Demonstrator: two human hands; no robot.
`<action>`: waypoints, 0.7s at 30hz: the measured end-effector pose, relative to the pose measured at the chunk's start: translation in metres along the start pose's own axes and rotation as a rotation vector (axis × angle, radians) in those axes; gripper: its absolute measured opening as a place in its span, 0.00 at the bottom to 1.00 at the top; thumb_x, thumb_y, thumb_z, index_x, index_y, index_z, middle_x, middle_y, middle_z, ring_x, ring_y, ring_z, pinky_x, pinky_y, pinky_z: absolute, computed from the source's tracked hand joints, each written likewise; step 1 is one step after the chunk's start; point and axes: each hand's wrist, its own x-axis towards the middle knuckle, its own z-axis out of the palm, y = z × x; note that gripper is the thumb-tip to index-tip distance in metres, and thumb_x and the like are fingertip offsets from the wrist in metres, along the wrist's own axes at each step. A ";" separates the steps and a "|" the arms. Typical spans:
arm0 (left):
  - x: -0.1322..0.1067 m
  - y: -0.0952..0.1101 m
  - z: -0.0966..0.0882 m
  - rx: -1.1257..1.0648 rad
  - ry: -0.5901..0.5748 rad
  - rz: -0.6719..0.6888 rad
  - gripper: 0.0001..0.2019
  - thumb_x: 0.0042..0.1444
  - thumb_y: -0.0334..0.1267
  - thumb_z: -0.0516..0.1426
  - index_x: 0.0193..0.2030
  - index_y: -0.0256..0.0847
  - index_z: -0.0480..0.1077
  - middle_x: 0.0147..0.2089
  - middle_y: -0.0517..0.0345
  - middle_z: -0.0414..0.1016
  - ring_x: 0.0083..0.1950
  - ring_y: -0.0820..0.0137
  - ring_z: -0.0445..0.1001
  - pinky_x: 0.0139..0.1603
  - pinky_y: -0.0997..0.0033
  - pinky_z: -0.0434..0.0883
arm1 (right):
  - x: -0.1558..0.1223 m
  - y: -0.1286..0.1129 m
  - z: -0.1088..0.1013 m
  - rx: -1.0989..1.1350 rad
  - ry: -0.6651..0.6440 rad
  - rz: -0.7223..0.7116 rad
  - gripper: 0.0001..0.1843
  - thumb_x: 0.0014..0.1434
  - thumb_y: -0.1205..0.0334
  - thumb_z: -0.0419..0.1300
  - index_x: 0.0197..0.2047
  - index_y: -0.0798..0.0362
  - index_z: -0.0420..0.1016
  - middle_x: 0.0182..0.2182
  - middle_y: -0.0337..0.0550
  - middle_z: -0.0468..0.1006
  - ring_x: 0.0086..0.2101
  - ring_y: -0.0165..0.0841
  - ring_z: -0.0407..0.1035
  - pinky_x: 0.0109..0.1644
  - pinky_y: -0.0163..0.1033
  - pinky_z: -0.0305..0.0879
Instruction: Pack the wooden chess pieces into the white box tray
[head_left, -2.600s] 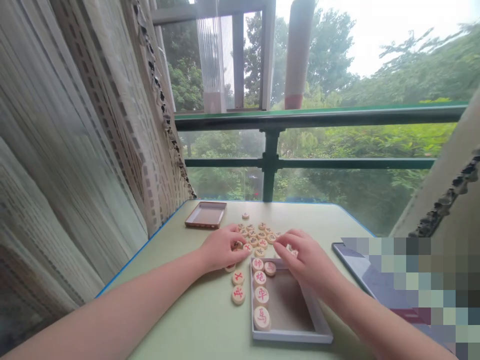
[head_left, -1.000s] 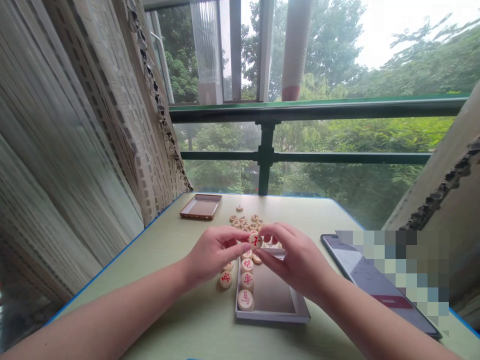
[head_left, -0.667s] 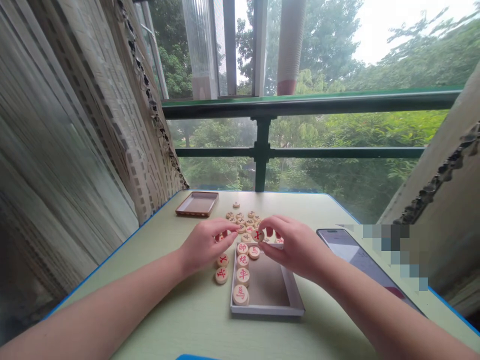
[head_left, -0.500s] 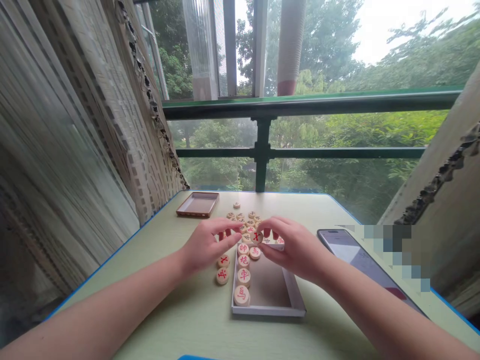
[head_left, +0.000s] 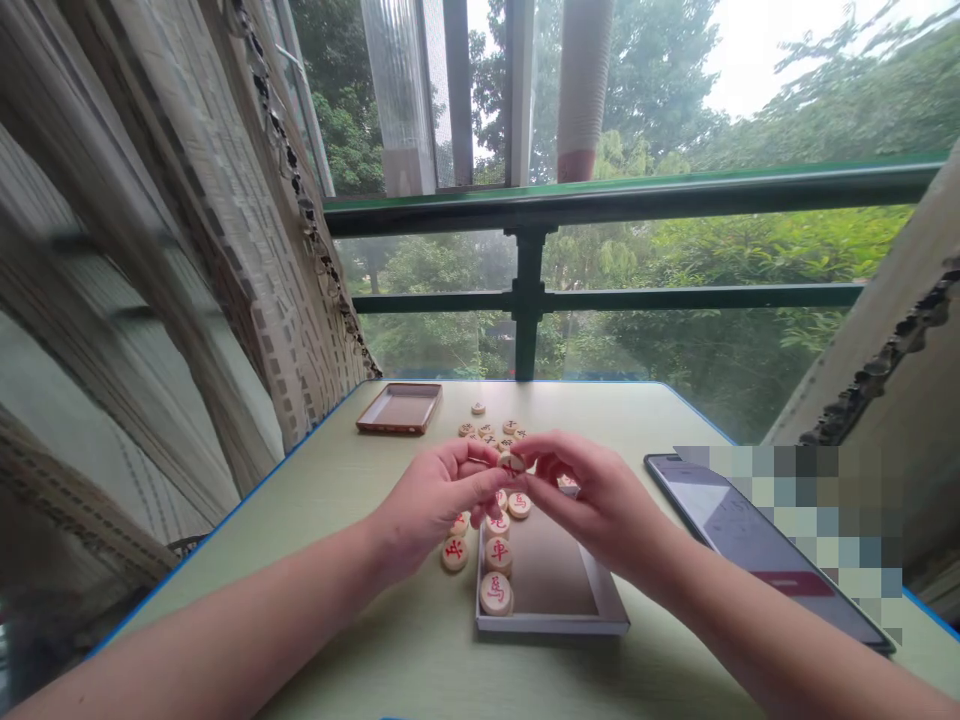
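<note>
Left hand and right hand jointly grip one game piece near the far end of the box; further pieces line the box's left wall.

Pretty basic table tbh, pale green top with blue edging. Shallow brown tray parked far left, open side up. White-walled box sits nearer, around the middle, also open. Beyond it there's a bunch of wooden discs, partly hidden, plus a lone disc farther out. Two red-marked discs just left of the box. Phone or tablet on the right, partly pixelated.
</note>
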 end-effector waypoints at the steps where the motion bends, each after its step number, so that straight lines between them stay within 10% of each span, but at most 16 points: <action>1: 0.000 0.000 0.000 0.019 0.005 0.004 0.15 0.45 0.44 0.64 0.34 0.34 0.71 0.25 0.59 0.72 0.25 0.77 0.67 0.26 0.77 0.62 | 0.000 0.000 0.000 0.035 -0.006 0.014 0.08 0.56 0.63 0.56 0.40 0.53 0.73 0.30 0.42 0.76 0.27 0.28 0.68 0.31 0.35 0.67; 10: -0.004 0.004 0.000 0.085 0.056 0.038 0.13 0.45 0.43 0.63 0.32 0.35 0.75 0.27 0.58 0.74 0.25 0.79 0.63 0.26 0.77 0.60 | 0.002 0.002 -0.002 0.218 -0.016 0.131 0.11 0.56 0.63 0.56 0.42 0.55 0.73 0.30 0.43 0.77 0.29 0.30 0.71 0.33 0.36 0.70; 21: -0.002 -0.001 0.000 0.149 0.030 0.058 0.14 0.49 0.45 0.60 0.35 0.34 0.74 0.26 0.57 0.72 0.23 0.79 0.61 0.23 0.78 0.60 | 0.004 0.004 -0.008 -0.140 -0.027 -0.108 0.08 0.53 0.64 0.60 0.38 0.53 0.74 0.32 0.43 0.76 0.29 0.27 0.67 0.32 0.33 0.66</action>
